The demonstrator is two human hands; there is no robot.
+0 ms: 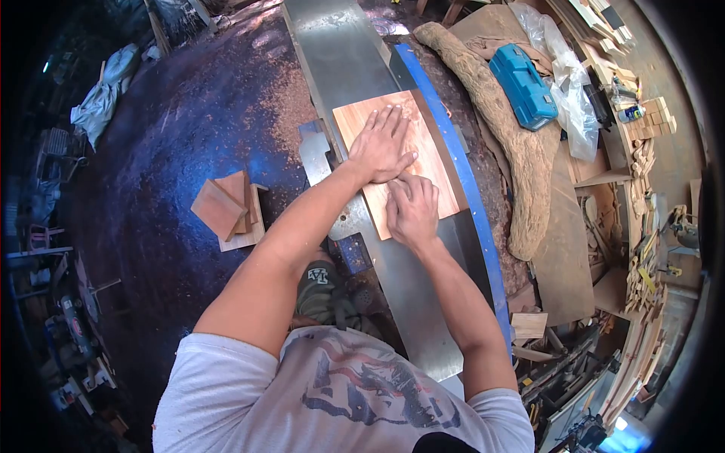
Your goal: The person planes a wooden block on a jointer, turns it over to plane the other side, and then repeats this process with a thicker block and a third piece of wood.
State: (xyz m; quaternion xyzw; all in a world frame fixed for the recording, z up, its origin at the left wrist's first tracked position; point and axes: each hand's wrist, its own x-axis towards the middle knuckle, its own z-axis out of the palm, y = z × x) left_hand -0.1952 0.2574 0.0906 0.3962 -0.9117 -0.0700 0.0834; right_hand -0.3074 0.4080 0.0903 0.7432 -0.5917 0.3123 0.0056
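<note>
View down from head height onto a long metal bed (pixel 423 294), running from far left of centre to near right. Flat on the bed, around its middle, a pale, reddish-grained wooden board (pixel 434 151), under both bare hands. Along the right side of the board, a long upright fence with a blue edge (pixel 451 130), blocking the way on that side. At the left side of the bed, close to the board, a light metal plate (pixel 315 155) with a curved outline, partly behind the left forearm.

Farther right, beyond the fence, a thick, rough log (pixel 521 162) lying roughly alongside the bed; past the log, a blue toolbox (pixel 524 87), crumpled clear plastic (pixel 574 113) and a brown sheet (pixel 565 241). At far right, many offcuts (pixel 642 162) in loose piles. To the left, well apart from the board, a small stack of wood pieces (pixel 225 208), unevenly turned, above the dark bluish floor (pixel 151 174). Sawdust (pixel 289 106) scattered beside the far part of the bed.

Long axis of the board roughly in line with the bed, slanting from far left to near right; one short end away from the body, the other toward it.

Left hand (pixel 381 143) open, palm down on the board, fingers pointing away. Right hand (pixel 414 208) nearer the body, fingers bent on the near part of the board; impossible to tell whether clasping or only pressing.
</note>
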